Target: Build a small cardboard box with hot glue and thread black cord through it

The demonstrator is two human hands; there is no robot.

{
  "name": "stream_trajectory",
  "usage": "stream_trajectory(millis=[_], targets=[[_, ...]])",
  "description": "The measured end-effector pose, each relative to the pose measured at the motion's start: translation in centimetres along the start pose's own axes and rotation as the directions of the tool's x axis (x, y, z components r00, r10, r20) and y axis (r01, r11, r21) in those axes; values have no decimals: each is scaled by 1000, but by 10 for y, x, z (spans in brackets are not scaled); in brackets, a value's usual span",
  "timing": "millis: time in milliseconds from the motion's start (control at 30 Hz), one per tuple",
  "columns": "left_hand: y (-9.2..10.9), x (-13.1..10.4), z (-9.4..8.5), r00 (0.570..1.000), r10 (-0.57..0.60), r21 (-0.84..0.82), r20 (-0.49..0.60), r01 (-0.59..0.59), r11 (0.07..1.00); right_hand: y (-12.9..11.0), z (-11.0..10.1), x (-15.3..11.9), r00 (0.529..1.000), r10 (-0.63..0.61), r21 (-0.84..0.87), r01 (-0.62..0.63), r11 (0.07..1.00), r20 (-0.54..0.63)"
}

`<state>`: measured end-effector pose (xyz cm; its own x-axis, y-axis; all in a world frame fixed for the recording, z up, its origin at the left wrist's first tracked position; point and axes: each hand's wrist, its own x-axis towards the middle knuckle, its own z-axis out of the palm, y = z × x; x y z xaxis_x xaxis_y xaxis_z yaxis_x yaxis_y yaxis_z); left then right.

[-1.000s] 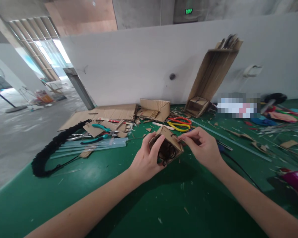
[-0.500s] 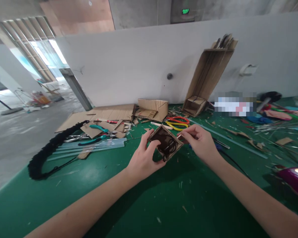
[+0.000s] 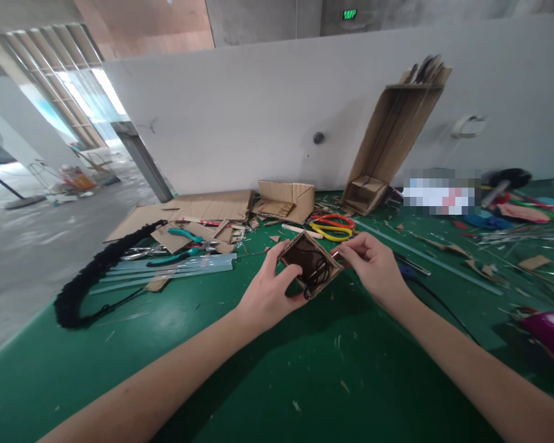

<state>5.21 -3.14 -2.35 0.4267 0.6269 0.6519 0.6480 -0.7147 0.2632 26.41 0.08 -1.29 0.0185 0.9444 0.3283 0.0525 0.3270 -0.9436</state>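
Note:
A small open cardboard box (image 3: 321, 286) is tilted above the green table, its opening facing me. Dark cord (image 3: 322, 272) lies looped inside it and over its lower edge. My left hand (image 3: 272, 286) grips the box at its left side, with the thumb over the opening. At the box's right corner, my right hand (image 3: 372, 261) pinches a thin, light-coloured piece (image 3: 336, 253), too small to make out fully. Its tip meets the box wall.
Behind the hands lie red-and-yellow-handled scissors (image 3: 332, 232). Teal pliers (image 3: 173, 259), glue sticks (image 3: 212, 264) and a fuzzy black strip (image 3: 80, 289) are left. A tall cardboard piece (image 3: 392, 135) leans on the wall. A magenta tool (image 3: 547, 329) is right.
The view has shifted slightly. Inside the box, the cord loops have moved lower and bunched towards the bottom edge. Both hands keep nearly the same hold.

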Motion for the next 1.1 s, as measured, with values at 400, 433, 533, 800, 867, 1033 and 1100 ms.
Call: stream_trajectory(millis=[400, 433, 533, 800, 867, 1033, 1100], targets=[[-1, -3, 0, 999, 46, 26, 10, -46, 999, -4, 2, -2, 999, -53, -55, 54, 997, 8], [-1, -3, 0, 999, 49, 21, 10, -49, 999, -4, 2, -2, 998, -57, -55, 58, 997, 6], [0, -3, 0, 999, 47, 8, 8, -47, 999, -4, 2, -3, 998, -59, -34, 59, 998, 5], [2, -5, -1, 999, 36, 23, 19, -37, 999, 1, 4, -9, 997, -69, -48, 68, 997, -22], [2, -5, -1, 999, 33, 27, 19, -34, 999, 1, 5, -11, 997, -66, -49, 65, 997, -24], [2, -5, -1, 1000, 26, 24, 11, -26, 999, 1, 6, -14, 997, -72, -43, 71, 997, -9], [2, -5, -1, 1000, 17, 21, 9, -17, 1000, 1, 6, -15, 997, -83, -48, 83, 995, 1]])
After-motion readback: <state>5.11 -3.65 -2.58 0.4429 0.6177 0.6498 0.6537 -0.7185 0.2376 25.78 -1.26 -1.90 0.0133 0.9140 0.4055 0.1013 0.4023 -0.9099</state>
